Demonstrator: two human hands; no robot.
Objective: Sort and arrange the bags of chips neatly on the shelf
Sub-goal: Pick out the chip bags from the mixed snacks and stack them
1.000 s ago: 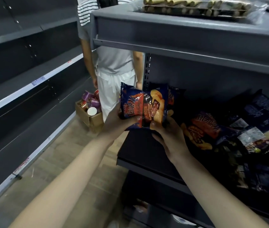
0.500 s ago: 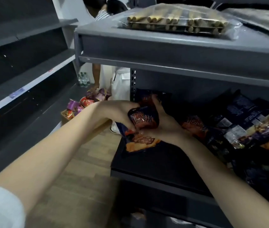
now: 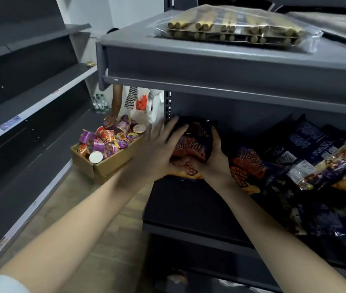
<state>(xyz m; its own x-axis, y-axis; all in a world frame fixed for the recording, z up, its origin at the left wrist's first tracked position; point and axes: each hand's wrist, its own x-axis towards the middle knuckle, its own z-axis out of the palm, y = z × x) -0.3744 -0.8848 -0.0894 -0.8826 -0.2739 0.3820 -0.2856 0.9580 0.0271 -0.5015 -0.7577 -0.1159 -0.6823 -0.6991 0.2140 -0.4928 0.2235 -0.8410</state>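
Head view, near to far. From 6 o'clock, two bare forearms reach up to mid-frame. I read the left hand (image 3: 159,153) as open, with fingers straight and spread, laid against the left face of a dark blue and red foil bag of chips (image 3: 196,142). The right hand (image 3: 215,166) grips the same bag from its 4 o'clock side, thumb up along the right edge. The bag is roughly upright at the left end of the dark grey metal shelf board (image 3: 189,206).

At the bag's 3 o'clock lies a loose heap of dark foil chip bags (image 3: 298,166). At its 9 o'clock, on the floor, is a brown cardboard box (image 3: 112,163) of purple and red lidded cups (image 3: 108,140). At 12 o'clock, a grey upper shelf (image 3: 210,66) carries a clear plastic packet of tan rolled wafer sticks (image 3: 235,28). Beyond the box, a second person's arm (image 3: 117,102) reaches down to the cups.
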